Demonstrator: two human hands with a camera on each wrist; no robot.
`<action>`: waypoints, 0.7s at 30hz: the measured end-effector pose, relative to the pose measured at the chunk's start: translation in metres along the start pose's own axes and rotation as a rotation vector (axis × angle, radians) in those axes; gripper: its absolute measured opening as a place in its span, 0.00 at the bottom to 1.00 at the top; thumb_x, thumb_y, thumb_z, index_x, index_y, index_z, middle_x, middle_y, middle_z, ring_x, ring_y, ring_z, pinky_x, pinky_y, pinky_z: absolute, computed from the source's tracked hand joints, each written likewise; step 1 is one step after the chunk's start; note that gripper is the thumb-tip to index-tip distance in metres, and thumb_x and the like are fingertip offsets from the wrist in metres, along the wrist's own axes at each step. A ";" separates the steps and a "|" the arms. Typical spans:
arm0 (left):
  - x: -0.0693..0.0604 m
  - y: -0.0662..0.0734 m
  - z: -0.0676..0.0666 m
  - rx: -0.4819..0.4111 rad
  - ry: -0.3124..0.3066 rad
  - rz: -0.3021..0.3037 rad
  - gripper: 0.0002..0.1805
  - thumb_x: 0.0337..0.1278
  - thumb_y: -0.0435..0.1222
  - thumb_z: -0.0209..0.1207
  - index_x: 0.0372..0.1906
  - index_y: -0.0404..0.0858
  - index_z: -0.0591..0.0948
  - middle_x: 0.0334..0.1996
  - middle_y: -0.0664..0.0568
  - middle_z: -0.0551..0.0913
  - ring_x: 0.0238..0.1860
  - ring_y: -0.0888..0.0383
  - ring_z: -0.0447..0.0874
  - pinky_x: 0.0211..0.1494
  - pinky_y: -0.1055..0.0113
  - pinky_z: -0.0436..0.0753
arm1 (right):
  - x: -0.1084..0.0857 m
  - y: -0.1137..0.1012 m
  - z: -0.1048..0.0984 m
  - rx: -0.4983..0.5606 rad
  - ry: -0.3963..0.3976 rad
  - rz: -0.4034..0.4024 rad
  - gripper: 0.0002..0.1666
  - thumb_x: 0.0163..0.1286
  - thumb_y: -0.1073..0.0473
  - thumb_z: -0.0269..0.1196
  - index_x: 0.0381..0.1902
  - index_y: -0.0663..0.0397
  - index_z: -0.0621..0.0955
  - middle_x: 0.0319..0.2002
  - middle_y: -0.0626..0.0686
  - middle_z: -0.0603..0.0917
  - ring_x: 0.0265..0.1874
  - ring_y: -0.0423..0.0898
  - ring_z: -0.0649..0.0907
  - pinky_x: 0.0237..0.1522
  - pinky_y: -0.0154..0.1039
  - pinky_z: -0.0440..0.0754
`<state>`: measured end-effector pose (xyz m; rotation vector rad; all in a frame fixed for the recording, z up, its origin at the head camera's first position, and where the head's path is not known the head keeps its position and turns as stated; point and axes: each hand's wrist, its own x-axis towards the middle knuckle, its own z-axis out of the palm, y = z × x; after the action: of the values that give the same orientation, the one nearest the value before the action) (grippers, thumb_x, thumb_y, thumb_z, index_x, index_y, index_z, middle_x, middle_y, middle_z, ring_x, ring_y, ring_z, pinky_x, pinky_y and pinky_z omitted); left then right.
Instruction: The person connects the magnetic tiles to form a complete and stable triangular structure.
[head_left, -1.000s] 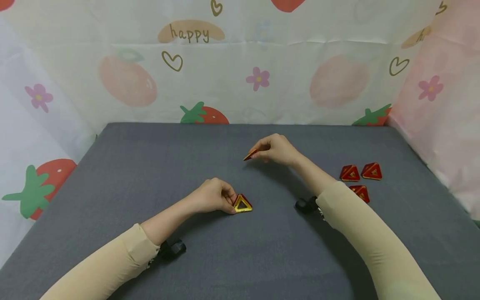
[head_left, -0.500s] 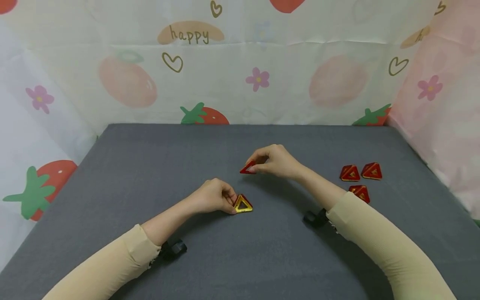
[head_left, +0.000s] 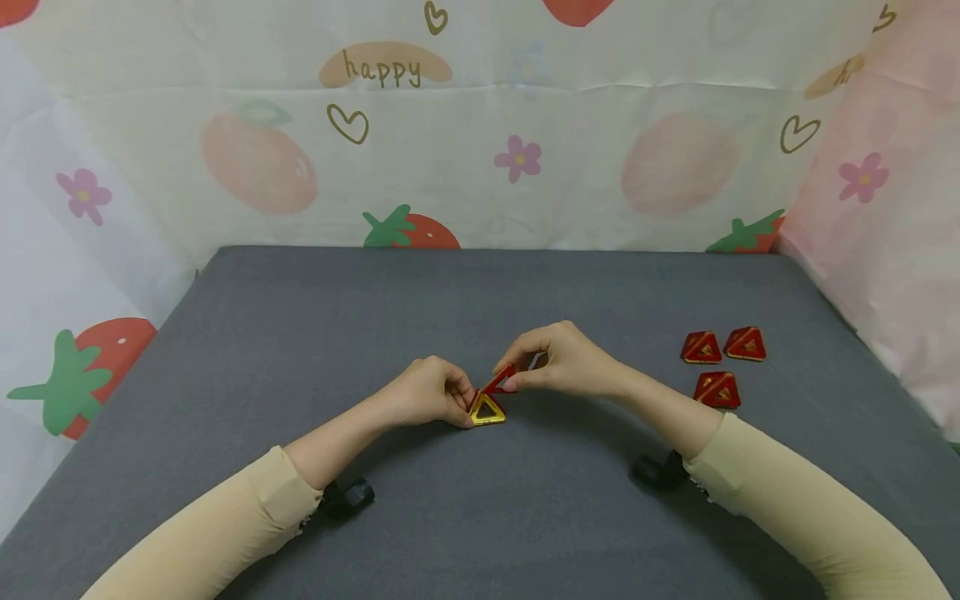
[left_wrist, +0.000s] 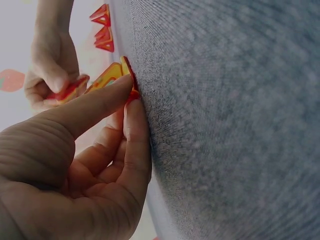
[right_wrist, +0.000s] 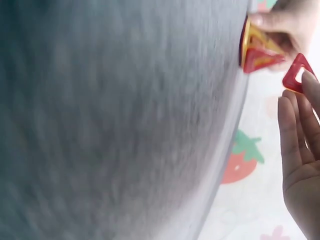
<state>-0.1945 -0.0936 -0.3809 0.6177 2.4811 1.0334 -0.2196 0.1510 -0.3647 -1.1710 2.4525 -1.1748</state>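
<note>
My left hand (head_left: pixel 423 392) rests low over the grey cloth. Its thumb and fingers pinch the edge of a small pyramid of triangular magnetic tiles (head_left: pixel 487 421), with a yellow face toward me and red sides. In the left wrist view the thumb presses its yellow and red edge (left_wrist: pixel 125 65). Just behind and above it, my right hand (head_left: pixel 566 362) holds a single red triangular magnetic tile (right_wrist: pixel 291 79) between thumb and fingers. The right wrist view shows this tile apart from the pyramid (right_wrist: pixel 260 55). My fingers partly cover both pieces.
Three red triangular pyramids (head_left: pixel 701 347) stand grouped at the right on the grey tablecloth (head_left: pixel 337 308). Around the table hangs a printed curtain (head_left: pixel 450 167) with strawberries, flowers and hearts. A black wrist camera (head_left: pixel 348 500) sits under the left wrist.
My right hand has come toward me and down with the red tile, closing in on the pyramid, and the tile has tilted. My left hand has stayed in place with its grip.
</note>
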 end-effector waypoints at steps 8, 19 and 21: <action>0.000 0.000 0.001 -0.023 -0.004 -0.013 0.08 0.44 0.32 0.74 0.30 0.38 0.86 0.27 0.51 0.89 0.26 0.66 0.83 0.32 0.72 0.81 | -0.002 -0.011 0.012 -0.023 -0.018 0.019 0.14 0.56 0.57 0.75 0.37 0.48 0.81 0.30 0.47 0.87 0.30 0.36 0.85 0.36 0.33 0.86; 0.001 0.000 0.000 -0.009 -0.007 -0.012 0.08 0.44 0.32 0.74 0.31 0.38 0.86 0.27 0.51 0.89 0.26 0.66 0.83 0.32 0.72 0.81 | 0.003 -0.009 0.019 -0.073 -0.053 -0.008 0.08 0.57 0.58 0.75 0.31 0.45 0.84 0.29 0.45 0.88 0.27 0.33 0.84 0.32 0.32 0.84; 0.001 0.000 0.000 -0.012 -0.009 -0.006 0.08 0.44 0.31 0.74 0.31 0.37 0.86 0.27 0.51 0.89 0.26 0.66 0.84 0.32 0.72 0.81 | 0.003 -0.009 0.021 -0.068 -0.062 -0.003 0.08 0.56 0.59 0.75 0.31 0.45 0.84 0.29 0.45 0.88 0.27 0.32 0.85 0.31 0.32 0.84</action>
<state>-0.1953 -0.0928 -0.3816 0.6090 2.4657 1.0408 -0.2069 0.1333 -0.3718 -1.2106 2.4626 -1.0471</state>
